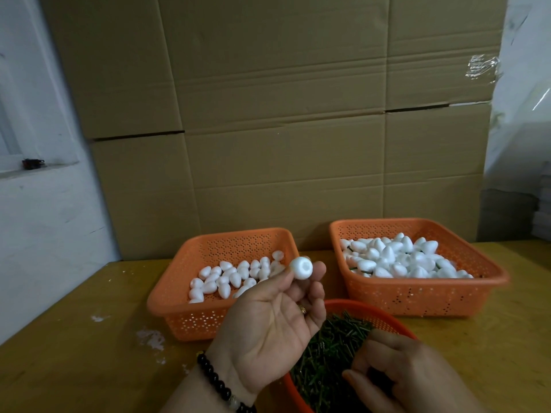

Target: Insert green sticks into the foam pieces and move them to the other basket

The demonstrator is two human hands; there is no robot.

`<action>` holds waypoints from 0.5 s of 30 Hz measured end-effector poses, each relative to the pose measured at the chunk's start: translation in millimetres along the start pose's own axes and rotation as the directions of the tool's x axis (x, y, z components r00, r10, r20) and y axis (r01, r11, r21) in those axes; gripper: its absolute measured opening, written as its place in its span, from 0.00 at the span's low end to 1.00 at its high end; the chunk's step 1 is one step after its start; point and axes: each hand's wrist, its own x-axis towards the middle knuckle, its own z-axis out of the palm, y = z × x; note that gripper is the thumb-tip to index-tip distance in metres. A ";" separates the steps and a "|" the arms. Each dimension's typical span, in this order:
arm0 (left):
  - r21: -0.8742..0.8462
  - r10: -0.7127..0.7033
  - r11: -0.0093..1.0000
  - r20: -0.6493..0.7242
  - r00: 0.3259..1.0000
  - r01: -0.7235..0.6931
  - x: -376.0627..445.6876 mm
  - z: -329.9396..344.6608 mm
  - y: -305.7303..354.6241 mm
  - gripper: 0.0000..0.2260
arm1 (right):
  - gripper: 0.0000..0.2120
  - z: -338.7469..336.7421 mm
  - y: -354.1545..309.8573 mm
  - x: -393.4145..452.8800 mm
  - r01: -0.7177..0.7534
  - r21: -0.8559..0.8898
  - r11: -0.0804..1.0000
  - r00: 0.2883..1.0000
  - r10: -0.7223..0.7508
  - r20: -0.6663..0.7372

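While I watch through the head camera, a single white foam piece (301,268) sits raised above the table, pinched at the fingertips of my left hand (268,323), its flat end with a small dimple turned toward me. That left grip is palm-up, thumb and forefinger closing on the foam, a beaded bracelet (220,383) on the wrist. Just below and to the right, my right hand (396,374) reaches into the round orange basket (381,315) of green sticks (331,353); its fingers are curled down among them, and I cannot tell whether that grip has a stick in it. Behind the left hand stands the left orange basket (179,308), partly filled with loose foam pieces (226,278). Well to its right, apart from it, the right orange basket (417,296) holds a fuller heap of foam pieces (399,257), with bits of green stick showing among them. All three baskets rest on the yellow table (74,353), which carries a few white crumbs (150,338) near the left basket. Large cardboard boxes (268,114) rise behind the table.
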 end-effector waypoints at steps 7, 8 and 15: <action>-0.128 -0.052 0.991 -0.028 0.998 0.048 1.6 -2.0 1.1 0.13 | 0.09 -7.1 -6.6 5.3 -0.016 -0.030 0.999 0.996 0.019 0.086; -0.133 -0.060 0.990 -0.037 0.998 0.054 2.2 -2.1 1.2 0.13 | 0.11 -7.4 -7.1 6.7 -0.022 -0.065 0.998 0.991 0.030 0.133; -0.125 -0.079 0.990 -0.076 0.994 0.069 4.0 -4.0 -0.1 0.12 | 0.29 1.9 3.9 9.9 -0.034 -0.157 0.987 0.910 0.095 0.404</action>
